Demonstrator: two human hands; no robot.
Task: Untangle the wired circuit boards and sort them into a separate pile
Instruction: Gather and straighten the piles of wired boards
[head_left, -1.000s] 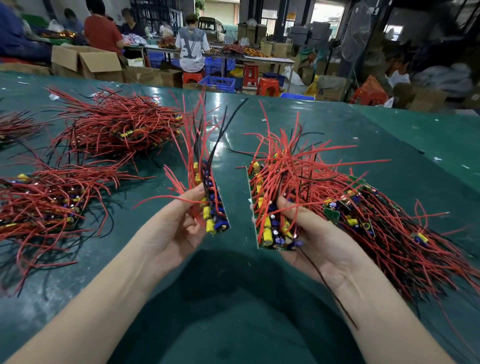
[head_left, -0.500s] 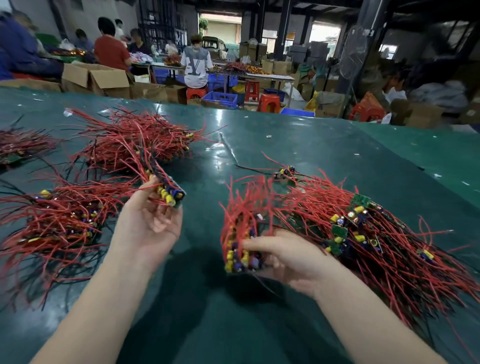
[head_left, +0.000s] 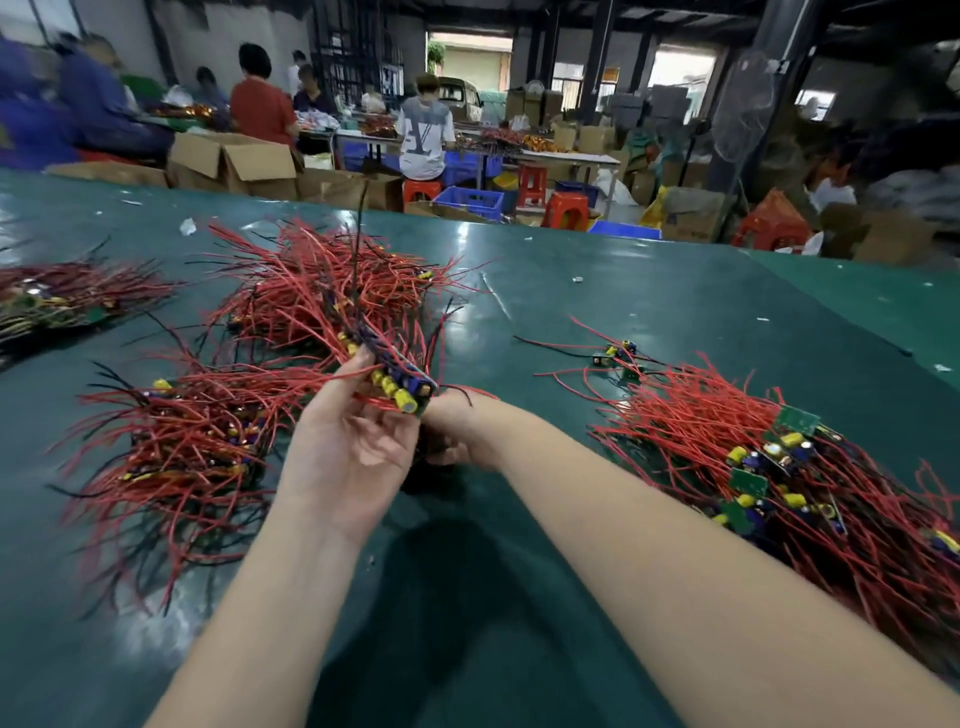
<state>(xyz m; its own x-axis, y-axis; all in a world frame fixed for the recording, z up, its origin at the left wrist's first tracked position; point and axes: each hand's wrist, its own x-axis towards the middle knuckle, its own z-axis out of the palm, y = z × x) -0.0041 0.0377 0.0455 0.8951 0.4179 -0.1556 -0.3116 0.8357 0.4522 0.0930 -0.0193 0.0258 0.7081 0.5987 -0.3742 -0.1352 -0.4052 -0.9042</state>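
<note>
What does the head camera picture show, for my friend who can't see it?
Two bare hands, the left hand and right hand, hold a bundle of circuit boards with red wires above a green table. Sorted piles of wired boards lie to the left, and a tangled heap lies to the right.

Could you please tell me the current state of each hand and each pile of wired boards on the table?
Left hand: gripping the held bundle.
Right hand: closed under that bundle.
Held bundle: lifted, boards stacked together.
Right pile: tangled, lying on the table.
Near left pile: lying sorted.
Far left pile: lying sorted.
</note>
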